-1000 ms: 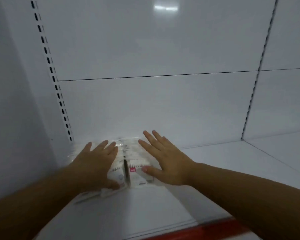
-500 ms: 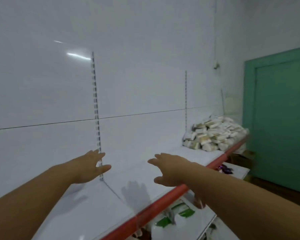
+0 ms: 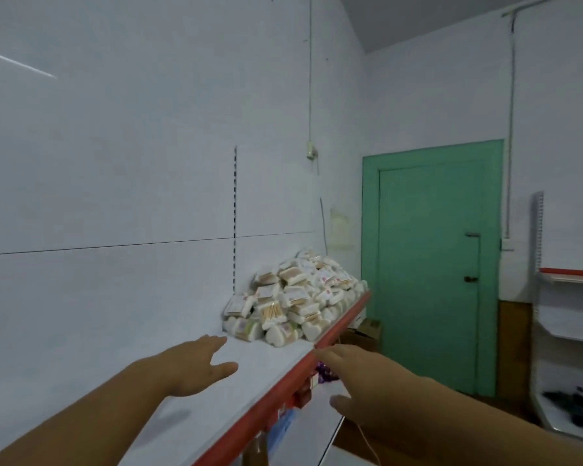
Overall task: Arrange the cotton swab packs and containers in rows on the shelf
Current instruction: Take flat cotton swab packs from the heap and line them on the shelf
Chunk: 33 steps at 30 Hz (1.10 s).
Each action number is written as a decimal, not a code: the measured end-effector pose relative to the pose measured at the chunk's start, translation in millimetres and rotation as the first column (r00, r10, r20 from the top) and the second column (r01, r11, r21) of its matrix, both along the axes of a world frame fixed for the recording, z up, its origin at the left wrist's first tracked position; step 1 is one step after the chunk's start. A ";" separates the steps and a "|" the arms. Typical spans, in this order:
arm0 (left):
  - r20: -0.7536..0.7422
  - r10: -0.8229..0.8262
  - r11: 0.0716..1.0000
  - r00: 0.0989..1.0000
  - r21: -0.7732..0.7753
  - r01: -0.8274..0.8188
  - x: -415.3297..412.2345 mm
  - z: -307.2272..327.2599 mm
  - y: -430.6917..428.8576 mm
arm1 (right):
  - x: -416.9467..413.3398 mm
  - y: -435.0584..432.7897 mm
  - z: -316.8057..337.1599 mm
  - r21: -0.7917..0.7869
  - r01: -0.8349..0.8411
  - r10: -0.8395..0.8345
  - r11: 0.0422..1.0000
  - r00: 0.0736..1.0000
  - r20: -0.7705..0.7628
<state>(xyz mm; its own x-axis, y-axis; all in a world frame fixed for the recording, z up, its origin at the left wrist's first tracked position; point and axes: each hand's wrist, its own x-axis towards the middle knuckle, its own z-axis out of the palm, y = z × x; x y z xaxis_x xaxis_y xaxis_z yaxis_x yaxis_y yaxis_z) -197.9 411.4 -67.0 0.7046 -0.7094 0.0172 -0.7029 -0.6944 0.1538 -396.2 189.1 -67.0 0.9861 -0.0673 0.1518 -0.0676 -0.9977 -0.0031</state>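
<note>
Left hand (image 3: pixel 196 368): stretched out flat over the shelf (image 3: pixel 249 375), fingers straight and together, thumb splayed to the side. It held nothing. Whether the palm touched the white surface could not be told. A faint shadow lay beneath the forearm.

Right hand (image 3: pixel 360 381): also flat and empty, fingers extended, palm down. It hung out past the front of the shelf, with the fingertips close to the red edge strip (image 3: pixel 344 317).

Both hands pointed toward the pile of cotton swab packs (image 3: pixel 297 297), which was heaped at the far end of the shelf against the back panel, apart from both hands. The pile was loose and unsorted: flat clear packs showing tan sticks lay at all angles on top, and heart-shaped containers (image 3: pixel 280 336) sat along its near foot. A bare stretch of shelf lay between the left fingertips and the nearest container.

A slotted upright (image 3: pixel 235 213) ran up the back panel just behind the pile's left side.

Below the red strip, a lower shelf carried small red boxes (image 3: pixel 303 395) and other goods too blurred to name. A cardboard box (image 3: pixel 367 327) sat on the floor beyond the shelf end.

Farther off, a green door (image 3: pixel 431 264) stood closed in the end wall. A second shelving unit (image 3: pixel 569 317) stood at the right, with some dark items (image 3: pixel 572 405) on 1 of its lower shelves.
</note>
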 end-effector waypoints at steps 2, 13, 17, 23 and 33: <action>-0.035 -0.028 1.000 0.999 -0.005 0.027 36.0 -10.9 -42.8 | 24.4 -34.1 -1.7 -0.057 -0.004 0.001 0.998 0.999 -0.053; 0.090 -0.103 0.988 0.991 -0.102 0.112 199.5 24.4 -206.6 | 187.2 -197.3 31.4 -0.067 0.114 -0.103 0.991 0.983 0.155; 0.119 -0.082 0.971 0.990 -0.212 0.106 223.7 15.1 -234.9 | 261.5 -235.4 25.4 -0.085 0.031 -0.014 0.996 0.983 0.184; 0.215 0.007 0.941 0.977 -0.333 0.066 254.6 28.1 -264.6 | 380.9 -283.9 52.7 -0.041 -0.220 0.223 0.975 0.944 0.244; -0.044 0.253 0.659 0.966 -0.723 -0.206 281.3 60.0 -292.5 | 470.5 -329.0 93.3 0.112 -0.521 0.473 0.846 0.831 0.292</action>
<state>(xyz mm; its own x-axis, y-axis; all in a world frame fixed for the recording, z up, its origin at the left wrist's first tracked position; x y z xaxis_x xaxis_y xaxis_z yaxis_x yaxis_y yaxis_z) 83.4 118.9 -7.0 0.8243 -0.2773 0.4935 -0.5600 -0.5269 0.6393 74.3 -139.9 26.3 0.8254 0.3722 0.4245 0.4641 -0.8754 -0.1349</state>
